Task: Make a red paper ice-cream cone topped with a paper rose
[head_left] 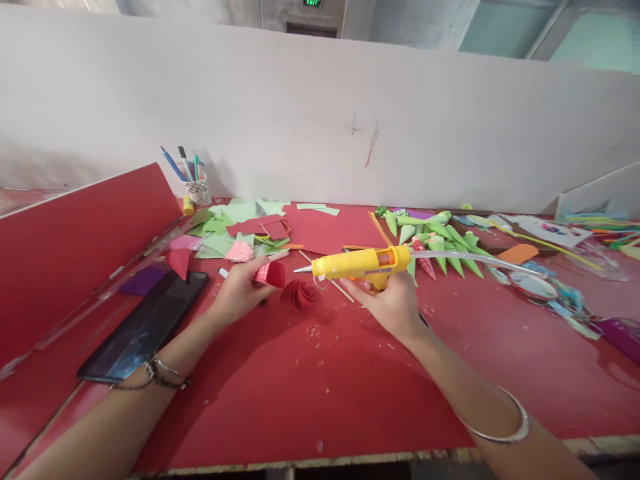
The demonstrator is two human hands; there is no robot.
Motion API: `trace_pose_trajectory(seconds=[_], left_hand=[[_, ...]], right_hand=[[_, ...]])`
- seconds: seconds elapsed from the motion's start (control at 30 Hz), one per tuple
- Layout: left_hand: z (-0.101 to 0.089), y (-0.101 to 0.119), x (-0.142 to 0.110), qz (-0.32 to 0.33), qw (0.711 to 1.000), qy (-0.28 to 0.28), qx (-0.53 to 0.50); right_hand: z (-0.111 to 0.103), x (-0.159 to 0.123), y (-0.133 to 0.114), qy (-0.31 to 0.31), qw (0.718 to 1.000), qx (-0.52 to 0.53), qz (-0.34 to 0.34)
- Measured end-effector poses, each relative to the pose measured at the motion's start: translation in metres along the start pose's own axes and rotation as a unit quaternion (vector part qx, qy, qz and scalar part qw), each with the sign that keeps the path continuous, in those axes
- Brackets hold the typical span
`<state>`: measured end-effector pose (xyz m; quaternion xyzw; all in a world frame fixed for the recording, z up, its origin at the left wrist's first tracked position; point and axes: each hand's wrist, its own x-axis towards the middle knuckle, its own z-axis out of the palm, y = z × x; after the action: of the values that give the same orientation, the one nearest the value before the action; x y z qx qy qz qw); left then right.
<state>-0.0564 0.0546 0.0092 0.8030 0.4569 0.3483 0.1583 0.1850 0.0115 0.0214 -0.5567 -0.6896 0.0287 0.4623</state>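
Note:
In my left hand (244, 288) is a red paper cone (273, 274), its wide mouth facing right. My right hand (393, 303) grips a yellow hot glue gun (350, 264) by the handle. The metal nozzle points left, a short distance from the cone's rim, and a clear glue stick (475, 257) trails out of the back. Just below the nozzle, a coiled red paper spiral (300, 295) rests on the red table (300, 387).
Green and red paper scraps (225, 227) lie behind my left hand. A black phone (145, 327) and a pen cup (198, 191) stand left. Green paper cones (440, 243) are piled back right, near a round mirror-like item (533, 285). A white partition (300, 120) closes the back.

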Motion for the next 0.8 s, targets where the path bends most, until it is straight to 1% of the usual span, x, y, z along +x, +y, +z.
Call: trace_pose_trajectory(seconds=[0.07, 0.17, 0.23, 0.3, 0.4, 0.5, 0.6, 0.7, 0.8], left_hand=[[0.001, 0.004, -0.001, 0.006, 1.000, -0.005, 0.013], [0.003, 0.009, -0.001, -0.002, 0.999, -0.007, 0.036], [0.005, 0.011, 0.000, -0.011, 0.999, -0.006, 0.048], [0.007, 0.012, 0.000, -0.020, 0.998, -0.006, 0.058], [0.007, 0.013, -0.001, -0.034, 0.997, 0.001, 0.063], [0.006, 0.014, -0.002, -0.052, 0.998, 0.013, 0.042], [0.005, 0.013, -0.003, -0.058, 0.998, 0.020, -0.014], [0.007, 0.012, -0.004, -0.052, 0.997, 0.032, -0.056], [0.008, 0.011, -0.004, -0.043, 0.996, 0.041, -0.060]], right_hand=[[0.001, -0.002, -0.003, 0.005, 1.000, -0.005, -0.023], [0.001, -0.005, -0.006, 0.010, 0.999, -0.035, -0.032], [0.000, -0.005, -0.008, 0.007, 0.999, -0.044, -0.029], [-0.002, -0.004, -0.008, 0.008, 0.999, -0.029, -0.018], [-0.007, 0.000, -0.006, 0.037, 0.999, 0.010, 0.005], [-0.011, 0.006, -0.001, 0.093, 0.995, 0.039, 0.027], [-0.012, 0.010, 0.007, 0.133, 0.989, 0.059, 0.036], [-0.011, 0.010, 0.010, 0.140, 0.987, 0.069, 0.026], [-0.008, 0.006, 0.008, 0.114, 0.992, 0.058, -0.002]])
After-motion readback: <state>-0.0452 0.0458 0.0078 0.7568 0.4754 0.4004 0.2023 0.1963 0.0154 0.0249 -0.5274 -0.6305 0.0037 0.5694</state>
